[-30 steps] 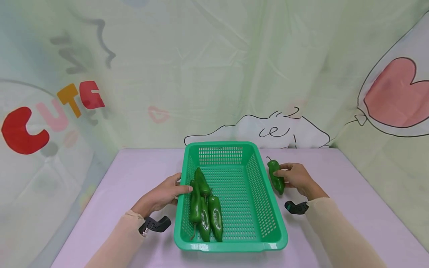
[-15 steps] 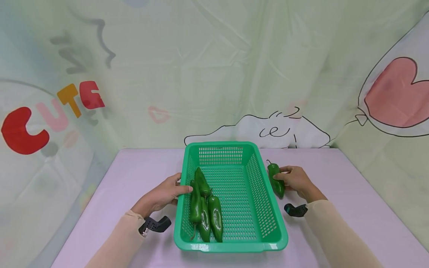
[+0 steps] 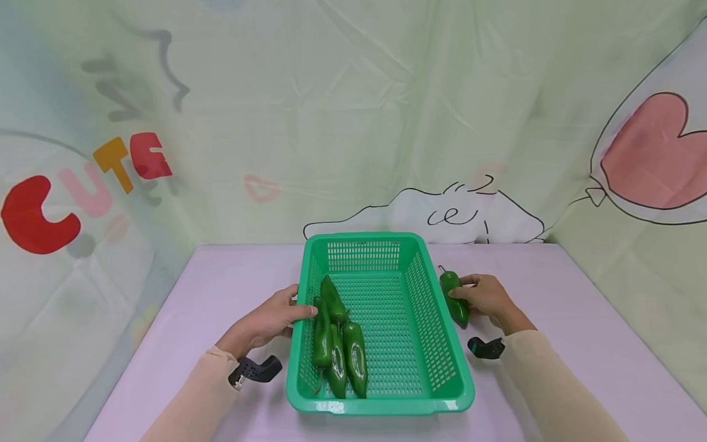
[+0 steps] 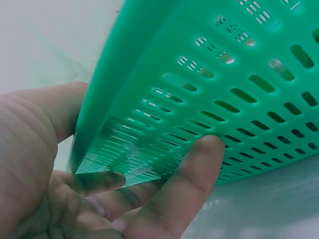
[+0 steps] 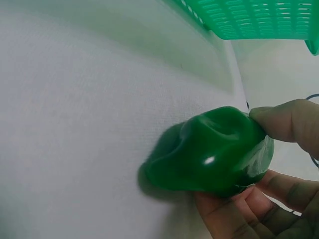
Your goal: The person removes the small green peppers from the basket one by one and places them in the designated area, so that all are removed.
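- shiny green pepper, kinda dented, just right of the basket, pinched between thumb and fingers of the right hand
- four more peppers inside, left rim gripped by the left hand
- pale lilac tabletop underneath
- pale green printed curtain behind, pinkish heart to the right

Prob. booth: cartoon-print drapes w/ lilac tbl
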Motion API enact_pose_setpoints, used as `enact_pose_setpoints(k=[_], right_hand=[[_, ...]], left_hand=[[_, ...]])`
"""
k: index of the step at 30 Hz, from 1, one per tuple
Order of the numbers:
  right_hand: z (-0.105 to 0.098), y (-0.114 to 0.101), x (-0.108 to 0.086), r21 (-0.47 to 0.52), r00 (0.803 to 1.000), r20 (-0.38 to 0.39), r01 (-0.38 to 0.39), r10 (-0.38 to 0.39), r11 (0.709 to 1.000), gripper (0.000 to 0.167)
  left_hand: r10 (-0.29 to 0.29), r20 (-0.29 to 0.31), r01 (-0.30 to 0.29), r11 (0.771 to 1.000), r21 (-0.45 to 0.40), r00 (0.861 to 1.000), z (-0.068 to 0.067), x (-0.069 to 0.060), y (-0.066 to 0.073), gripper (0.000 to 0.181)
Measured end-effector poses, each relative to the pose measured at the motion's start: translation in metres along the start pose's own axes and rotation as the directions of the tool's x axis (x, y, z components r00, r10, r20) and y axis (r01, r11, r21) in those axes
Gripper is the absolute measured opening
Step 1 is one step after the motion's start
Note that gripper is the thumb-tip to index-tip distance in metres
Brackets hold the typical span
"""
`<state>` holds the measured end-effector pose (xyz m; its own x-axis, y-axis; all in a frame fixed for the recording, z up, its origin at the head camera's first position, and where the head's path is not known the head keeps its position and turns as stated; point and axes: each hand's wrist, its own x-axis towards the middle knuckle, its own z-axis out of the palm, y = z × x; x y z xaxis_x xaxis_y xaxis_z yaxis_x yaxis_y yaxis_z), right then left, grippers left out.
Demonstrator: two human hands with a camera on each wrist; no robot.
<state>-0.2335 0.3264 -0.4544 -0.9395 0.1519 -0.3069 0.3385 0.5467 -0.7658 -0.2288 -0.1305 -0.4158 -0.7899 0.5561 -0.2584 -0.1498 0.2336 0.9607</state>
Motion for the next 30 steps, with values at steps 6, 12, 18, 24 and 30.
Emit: enact_pose_setpoints(k=[6,12,18,24,30], right_hand=[[0.002,-0.002,-0.001,-0.042,1.0,-0.012,-0.004,0.004,0.999,0.068],[0.003,-0.004,-0.004,-0.082,0.999,-0.029,0.025,-0.027,0.996,0.069],[0.0,-0.007,-0.01,-0.135,0.997,-0.034,0.061,-0.066,0.989,0.074],[-0.001,-0.014,-0.017,-0.155,0.998,-0.031,0.053,-0.059,0.987,0.076],[-0.008,-0.03,-0.031,-0.175,0.995,-0.037,0.084,-0.092,0.981,0.079]], left_hand=[[-0.001,0.001,0.002,1.0,-0.009,1.0,0.0,0.0,-0.001,0.064],[0.001,0.0,-0.001,1.0,-0.006,1.0,0.0,0.001,-0.001,0.064],[0.0,0.0,0.0,1.0,-0.003,1.0,-0.001,0.001,-0.002,0.065],[-0.005,-0.001,0.005,1.0,0.002,1.0,-0.002,0.0,-0.003,0.064],[0.002,0.008,-0.002,1.0,0.014,1.0,-0.001,0.001,-0.002,0.065]])
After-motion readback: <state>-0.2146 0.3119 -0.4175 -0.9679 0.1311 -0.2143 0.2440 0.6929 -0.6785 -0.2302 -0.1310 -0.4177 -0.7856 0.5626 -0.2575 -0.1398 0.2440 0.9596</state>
